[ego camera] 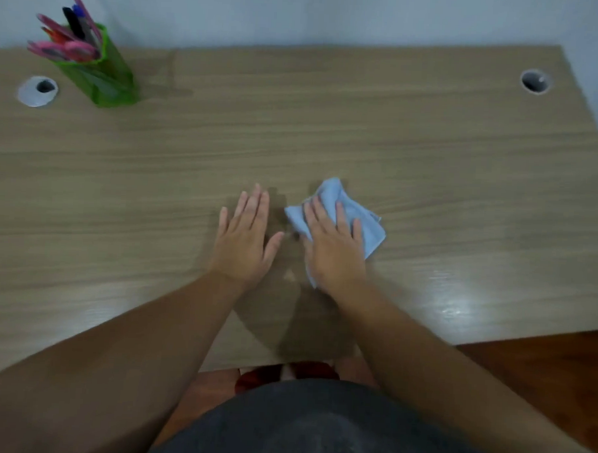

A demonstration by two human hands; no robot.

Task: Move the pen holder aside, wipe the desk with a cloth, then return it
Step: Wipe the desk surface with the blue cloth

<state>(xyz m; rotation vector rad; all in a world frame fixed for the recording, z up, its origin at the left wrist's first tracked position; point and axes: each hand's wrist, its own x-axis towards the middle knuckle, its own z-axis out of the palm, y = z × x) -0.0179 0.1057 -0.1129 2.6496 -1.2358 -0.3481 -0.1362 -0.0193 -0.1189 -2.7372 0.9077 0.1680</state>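
Observation:
A green pen holder [103, 77] full of pens, markers and pink-handled scissors stands at the desk's far left corner. A light blue cloth [343, 207] lies crumpled on the wooden desk [430, 170] near the middle front. My right hand [334, 245] presses flat on the cloth, fingers spread over it. My left hand [244, 237] rests flat on the bare desk just left of the cloth, fingers together and holding nothing. A small gap separates the two hands.
Two round cable holes sit in the desk, one at the far left [38, 91] beside the pen holder and one at the far right [534, 81]. A pale wall runs behind the desk. Brown floor [541, 367] shows past the front right edge.

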